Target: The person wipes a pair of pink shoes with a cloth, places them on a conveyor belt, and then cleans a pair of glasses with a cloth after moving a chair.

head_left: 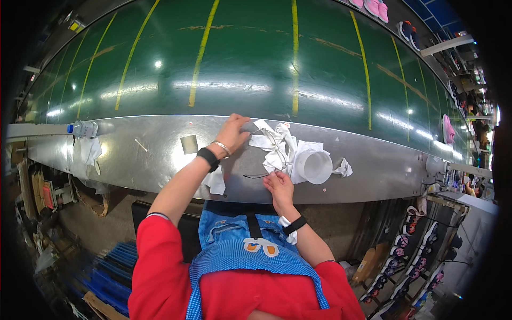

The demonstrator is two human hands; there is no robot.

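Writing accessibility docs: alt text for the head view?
A person's right hand is by a thin dark cord, crumpled white material and a round white container on a metal ledge; the left hand is near the ledge's far edge. A yellow-lined green surface lies beyond.

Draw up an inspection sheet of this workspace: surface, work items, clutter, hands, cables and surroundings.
Surface: grey metal ledge along a green belt with yellow lines.
Work items: crumpled white sheets, white round tub.
Clutter: clear bottle with blue cap, small grey square.
Hands: left hand over the ledge; right hand beside the sheets, grip unclear.
Cables: thin dark strand by the right hand; cannot tell whether it is a cable.
Surroundings: shoes racked at lower right.
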